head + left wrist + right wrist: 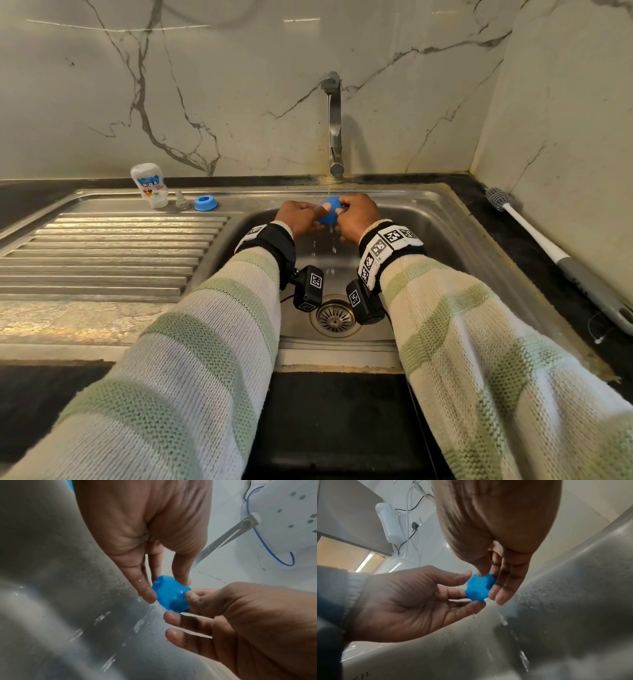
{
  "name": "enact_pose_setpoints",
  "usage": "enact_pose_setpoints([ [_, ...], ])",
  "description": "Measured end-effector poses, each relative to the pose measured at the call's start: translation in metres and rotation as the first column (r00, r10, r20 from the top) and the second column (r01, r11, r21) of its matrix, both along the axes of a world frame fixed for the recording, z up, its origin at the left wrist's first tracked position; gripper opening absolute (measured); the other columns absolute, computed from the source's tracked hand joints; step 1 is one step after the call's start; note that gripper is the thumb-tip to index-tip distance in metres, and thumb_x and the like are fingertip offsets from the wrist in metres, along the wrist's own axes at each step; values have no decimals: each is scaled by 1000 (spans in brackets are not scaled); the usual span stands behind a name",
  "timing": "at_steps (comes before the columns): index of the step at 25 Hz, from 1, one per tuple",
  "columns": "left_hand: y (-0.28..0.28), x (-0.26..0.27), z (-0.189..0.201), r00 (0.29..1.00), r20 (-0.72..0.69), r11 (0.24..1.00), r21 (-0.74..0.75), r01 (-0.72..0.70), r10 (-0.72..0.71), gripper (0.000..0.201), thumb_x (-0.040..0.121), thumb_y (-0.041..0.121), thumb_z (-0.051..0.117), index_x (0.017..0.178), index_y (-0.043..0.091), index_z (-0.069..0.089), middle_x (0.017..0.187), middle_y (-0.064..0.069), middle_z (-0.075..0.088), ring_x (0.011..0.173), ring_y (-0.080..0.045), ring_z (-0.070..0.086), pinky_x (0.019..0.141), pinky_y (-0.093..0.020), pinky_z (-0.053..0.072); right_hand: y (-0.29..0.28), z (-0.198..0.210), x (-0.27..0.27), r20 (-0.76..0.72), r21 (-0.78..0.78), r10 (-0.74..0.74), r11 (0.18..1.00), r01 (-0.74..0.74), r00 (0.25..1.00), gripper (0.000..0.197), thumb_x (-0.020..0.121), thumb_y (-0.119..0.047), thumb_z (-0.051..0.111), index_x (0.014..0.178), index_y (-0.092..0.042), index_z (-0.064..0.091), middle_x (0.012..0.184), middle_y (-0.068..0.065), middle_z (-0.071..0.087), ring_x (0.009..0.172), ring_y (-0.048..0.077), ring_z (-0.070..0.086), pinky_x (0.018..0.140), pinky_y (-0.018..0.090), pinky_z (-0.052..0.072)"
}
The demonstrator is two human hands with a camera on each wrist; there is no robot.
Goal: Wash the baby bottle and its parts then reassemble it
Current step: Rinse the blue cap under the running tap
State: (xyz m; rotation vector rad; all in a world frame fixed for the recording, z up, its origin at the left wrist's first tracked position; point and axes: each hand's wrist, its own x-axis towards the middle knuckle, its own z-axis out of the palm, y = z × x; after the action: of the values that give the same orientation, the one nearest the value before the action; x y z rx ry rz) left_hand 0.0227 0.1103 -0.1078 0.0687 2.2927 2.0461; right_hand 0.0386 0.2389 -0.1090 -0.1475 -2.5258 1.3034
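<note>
Over the sink basin [435, 222], both hands hold a small blue cap [329, 209] under a thin stream of water from the tap [334, 123]. My left hand [296, 214] pinches the cap [171, 597] between thumb and fingers from the left. My right hand [356, 216] pinches the cap [478, 588] from the right with its thumb and fingers. Water drips off the cap. At the back of the drainboard [102, 253], the clear bottle [150, 185] stands upside down, with the clear nipple [181, 200] and the blue screw ring [205, 202] beside it.
A long bottle brush [555, 253] with a white and grey handle lies on the dark counter right of the sink. The drain strainer [335, 317] sits in the basin below my wrists. Marble walls close the back and the right side.
</note>
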Motion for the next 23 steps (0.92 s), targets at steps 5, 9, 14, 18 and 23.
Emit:
enact_pose_setpoints([
  [5,4,3,-1,1000,-3,999,-21,25,-25,38,91,12,69,125,1,60,105,-18,66,90,-27,66,92,-45,56,0,1,-1,7,-13,-31,999,32,999,26,94,-20,59,117,-12,68,104,14,71,89,31,70,80,47,59],
  [9,5,2,0,1000,24,1000,14,-15,14,36,94,22,66,117,-5,62,103,-23,64,87,-27,67,91,-43,57,1,1,1,21,68,4,998,-6,1000,28,95,-19,58,121,-12,66,110,13,69,92,33,68,83,47,58],
  [14,3,0,-2,999,44,999,27,-27,26,42,97,28,60,124,-3,58,113,-26,64,100,-35,69,88,-43,59,3,0,2,24,34,40,999,-41,999,28,98,-25,55,120,-12,66,106,13,70,92,31,68,83,48,58],
  [18,2,-1,-2,995,96,997,71,7,-14,36,101,30,54,117,-2,56,106,-27,66,83,-33,70,76,-40,61,2,1,4,121,-58,28,998,-21,992,34,100,-36,49,115,-9,65,96,13,70,80,29,71,75,47,60],
  [23,0,1,-4,994,105,997,-68,32,-25,39,103,30,49,128,1,58,97,-16,66,82,-27,67,66,-36,59,0,0,3,122,-54,38,998,-32,992,32,95,-38,58,113,-11,63,100,13,68,80,29,70,72,46,61],
])
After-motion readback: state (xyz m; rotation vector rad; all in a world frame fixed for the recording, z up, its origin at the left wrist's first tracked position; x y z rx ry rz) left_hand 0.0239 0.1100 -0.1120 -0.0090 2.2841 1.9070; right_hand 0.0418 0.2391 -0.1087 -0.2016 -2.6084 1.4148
